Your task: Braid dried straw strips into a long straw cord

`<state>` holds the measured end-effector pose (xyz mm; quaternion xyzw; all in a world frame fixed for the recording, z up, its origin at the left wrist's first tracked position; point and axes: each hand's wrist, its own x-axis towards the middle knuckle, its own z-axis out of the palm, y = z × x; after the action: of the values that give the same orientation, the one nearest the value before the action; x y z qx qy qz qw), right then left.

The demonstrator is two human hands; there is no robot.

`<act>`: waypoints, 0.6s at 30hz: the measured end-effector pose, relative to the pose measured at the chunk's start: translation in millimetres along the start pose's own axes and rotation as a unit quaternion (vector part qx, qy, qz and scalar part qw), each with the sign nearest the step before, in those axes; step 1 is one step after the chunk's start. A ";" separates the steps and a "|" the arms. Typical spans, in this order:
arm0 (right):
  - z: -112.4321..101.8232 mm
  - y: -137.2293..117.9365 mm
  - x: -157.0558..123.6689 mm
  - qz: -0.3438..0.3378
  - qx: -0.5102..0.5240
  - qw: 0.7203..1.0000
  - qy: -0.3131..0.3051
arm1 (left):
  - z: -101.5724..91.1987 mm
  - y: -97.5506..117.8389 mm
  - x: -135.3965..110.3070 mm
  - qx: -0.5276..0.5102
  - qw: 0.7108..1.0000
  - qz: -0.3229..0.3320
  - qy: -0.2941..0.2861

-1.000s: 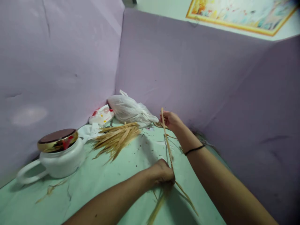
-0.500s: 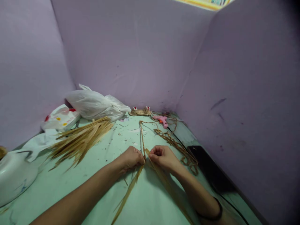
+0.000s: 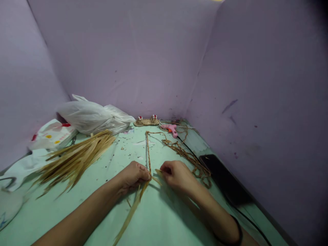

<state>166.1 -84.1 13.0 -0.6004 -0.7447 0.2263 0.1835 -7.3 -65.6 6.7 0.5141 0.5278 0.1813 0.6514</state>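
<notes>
My left hand [image 3: 135,175] pinches the near end of a thin twisted straw cord [image 3: 148,150], which runs away from me over the green tabletop [image 3: 102,218]. Below the pinch, loose straw strands [image 3: 130,215] hang toward me. Just to the right, my right hand [image 3: 176,174] is closed on a flat dry straw strip [image 3: 159,172], whose tip points at the cord. The rest of that strip passes under my right forearm and is partly hidden. A short strand end sticks out between the two hands.
Dry straw strips [image 3: 79,157] lie in a bundle at left, before a white plastic bag [image 3: 94,116] and a tissue pack [image 3: 55,136]. A pink glue gun [image 3: 170,130], more coiled cord [image 3: 188,155] and a black phone-like slab [image 3: 225,181] are at right. Purple walls enclose the table.
My right hand has drawn the straw strip slightly away from the cord, to the right. The left hand keeps its pinch. The whole view has shifted a little.
</notes>
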 end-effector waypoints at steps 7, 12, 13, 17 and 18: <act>9.9 1.1 -0.1 0.011 0.100 0.992 -0.079 | 0.8 -0.5 0.1 -0.020 1.000 0.002 -0.003; 11.1 0.7 0.9 0.028 0.139 0.984 -0.112 | -0.7 -1.1 1.7 -0.008 1.000 0.012 -0.010; 10.5 -0.2 0.3 0.028 0.137 0.984 -0.113 | -1.3 -1.4 2.0 -0.009 1.000 0.011 -0.012; 9.3 -3.5 -3.5 -0.002 0.065 0.997 -0.046 | -2.9 -1.6 2.2 -0.032 0.999 0.009 -0.027; 10.0 -3.7 -4.4 -0.009 0.048 0.998 -0.033 | -3.2 -1.4 2.0 -0.036 0.999 0.010 -0.032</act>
<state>158.6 -90.2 6.8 -0.5763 -0.7442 0.2799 0.1891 -9.8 -63.1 4.8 0.5008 0.4946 0.1899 0.6844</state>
